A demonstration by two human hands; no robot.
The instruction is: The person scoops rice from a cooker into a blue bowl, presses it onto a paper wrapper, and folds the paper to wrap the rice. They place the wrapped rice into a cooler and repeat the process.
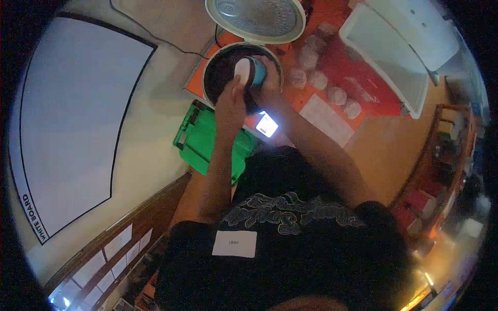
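An open rice cooker [206, 85] stands in front of me, its lid [259, 20] tipped up and back. Above its dark inside, both my hands meet. My left hand [232, 102] is closed on a white rice paddle [242, 70], whose rounded head points up. Round a blue cup [259, 72] beside the paddle, the fingers of my right hand [270, 87] are wrapped. Paddle and cup overlap in this view, and the cup's contents are hidden. A bright lit display [267, 125] shows below my wrists, at the cooker's near side.
Several round lumps in clear wrap [337, 95] lie right of the cooker, with a white sheet [328, 120] nearer me. Farther right is a white bin [417, 93]. A green crate [199, 136] sits near my left forearm. A whiteboard [78, 109] hangs on the left wall.
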